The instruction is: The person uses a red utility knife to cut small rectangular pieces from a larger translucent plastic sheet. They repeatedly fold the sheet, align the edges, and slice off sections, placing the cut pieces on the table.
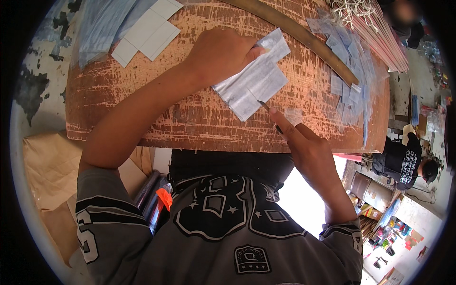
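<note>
Head view: left hand [219,53] presses silvery sheets [254,80] on scratched wooden board [190,118]; right hand [304,142] grips thin blade [265,106].

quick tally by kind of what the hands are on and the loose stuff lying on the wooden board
Hands: 2, left hand pressing the paper, right hand holding the blade
Silvery paper sheet: 1
Thin blade: 1
Cross-shaped white sheet: 1
Heap of small cut pieces: 1, pieces too many to count
Total: 6
</note>
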Action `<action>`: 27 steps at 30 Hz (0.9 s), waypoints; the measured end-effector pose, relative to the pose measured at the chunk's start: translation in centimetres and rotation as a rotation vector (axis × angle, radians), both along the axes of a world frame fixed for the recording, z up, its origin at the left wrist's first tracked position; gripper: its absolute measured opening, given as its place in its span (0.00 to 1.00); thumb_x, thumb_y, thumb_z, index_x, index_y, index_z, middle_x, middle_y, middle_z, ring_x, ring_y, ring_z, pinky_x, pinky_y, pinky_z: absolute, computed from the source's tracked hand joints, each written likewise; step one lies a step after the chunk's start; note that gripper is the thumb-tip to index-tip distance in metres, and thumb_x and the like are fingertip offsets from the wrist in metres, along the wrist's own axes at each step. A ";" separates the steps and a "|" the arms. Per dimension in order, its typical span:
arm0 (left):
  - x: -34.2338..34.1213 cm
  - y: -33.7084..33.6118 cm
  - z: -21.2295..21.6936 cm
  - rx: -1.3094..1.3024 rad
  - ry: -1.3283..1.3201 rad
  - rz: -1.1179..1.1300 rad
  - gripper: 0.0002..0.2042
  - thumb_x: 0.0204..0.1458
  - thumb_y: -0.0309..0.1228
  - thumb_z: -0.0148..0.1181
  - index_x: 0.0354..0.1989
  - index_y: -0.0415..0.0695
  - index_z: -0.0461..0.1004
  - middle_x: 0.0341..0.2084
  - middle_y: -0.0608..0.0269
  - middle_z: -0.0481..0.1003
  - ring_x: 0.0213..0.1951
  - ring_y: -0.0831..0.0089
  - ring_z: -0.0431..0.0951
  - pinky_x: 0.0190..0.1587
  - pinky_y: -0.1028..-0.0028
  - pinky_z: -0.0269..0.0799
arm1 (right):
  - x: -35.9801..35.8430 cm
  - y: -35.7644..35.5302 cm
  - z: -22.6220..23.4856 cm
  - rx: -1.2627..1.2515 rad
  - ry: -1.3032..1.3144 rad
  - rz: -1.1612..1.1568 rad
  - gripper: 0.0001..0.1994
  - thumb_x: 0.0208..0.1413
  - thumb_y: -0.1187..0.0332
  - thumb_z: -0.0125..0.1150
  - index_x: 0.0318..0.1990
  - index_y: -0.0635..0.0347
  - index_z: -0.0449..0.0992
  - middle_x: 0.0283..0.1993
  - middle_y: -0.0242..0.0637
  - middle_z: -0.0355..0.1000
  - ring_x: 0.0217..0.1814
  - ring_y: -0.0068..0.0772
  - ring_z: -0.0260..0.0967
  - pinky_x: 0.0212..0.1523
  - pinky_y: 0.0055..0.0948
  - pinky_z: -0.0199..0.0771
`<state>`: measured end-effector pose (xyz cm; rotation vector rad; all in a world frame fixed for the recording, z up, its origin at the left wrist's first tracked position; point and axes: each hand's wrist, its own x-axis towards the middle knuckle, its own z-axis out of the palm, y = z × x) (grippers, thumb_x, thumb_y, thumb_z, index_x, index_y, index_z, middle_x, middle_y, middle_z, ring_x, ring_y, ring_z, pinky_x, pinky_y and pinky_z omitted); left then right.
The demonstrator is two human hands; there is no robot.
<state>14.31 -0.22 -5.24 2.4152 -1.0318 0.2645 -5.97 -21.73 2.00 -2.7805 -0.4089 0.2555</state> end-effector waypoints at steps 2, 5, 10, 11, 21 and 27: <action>0.0 0.0 0.1 0.011 -0.007 0.002 0.22 0.68 0.51 0.53 0.35 0.47 0.83 0.17 0.52 0.76 0.21 0.53 0.79 0.28 0.57 0.74 | 0.0 -0.1 0.0 -0.003 0.007 -0.004 0.41 0.54 0.84 0.59 0.76 0.37 0.64 0.27 0.38 0.65 0.23 0.40 0.73 0.25 0.44 0.76; 0.0 -0.1 -0.1 0.019 -0.011 0.001 0.22 0.68 0.51 0.53 0.35 0.46 0.83 0.17 0.51 0.76 0.21 0.53 0.79 0.28 0.57 0.74 | -0.1 0.0 0.2 -0.004 0.040 -0.030 0.39 0.57 0.83 0.58 0.75 0.37 0.65 0.28 0.39 0.67 0.24 0.42 0.73 0.28 0.46 0.75; 0.0 -0.1 0.0 0.031 -0.024 0.019 0.22 0.68 0.51 0.52 0.37 0.45 0.84 0.18 0.52 0.77 0.22 0.52 0.79 0.29 0.56 0.75 | -0.5 -0.2 0.7 -0.009 0.115 -0.087 0.35 0.61 0.81 0.57 0.74 0.36 0.67 0.30 0.43 0.70 0.28 0.47 0.74 0.32 0.48 0.74; -0.1 -0.1 0.1 0.036 -0.025 0.022 0.22 0.68 0.51 0.52 0.37 0.45 0.84 0.18 0.52 0.77 0.22 0.51 0.79 0.29 0.56 0.75 | -0.6 -0.3 0.6 0.002 0.104 -0.079 0.35 0.61 0.81 0.56 0.74 0.36 0.67 0.30 0.43 0.70 0.28 0.47 0.75 0.32 0.47 0.74; 0.0 0.0 0.9 0.067 0.068 0.027 0.21 0.68 0.51 0.51 0.40 0.46 0.83 0.25 0.49 0.80 0.28 0.48 0.81 0.34 0.54 0.74 | -1.0 -1.2 1.2 0.085 0.076 -0.110 0.32 0.63 0.79 0.57 0.74 0.42 0.67 0.34 0.46 0.75 0.32 0.49 0.77 0.35 0.45 0.76; -0.3 -0.1 1.1 0.053 0.142 0.022 0.21 0.68 0.49 0.52 0.37 0.44 0.82 0.24 0.46 0.78 0.28 0.47 0.80 0.33 0.54 0.73 | 1.2 -4.1 -0.4 0.168 -0.384 -0.482 0.24 0.65 0.70 0.60 0.68 0.51 0.69 0.40 0.46 0.76 0.39 0.53 0.79 0.37 0.46 0.80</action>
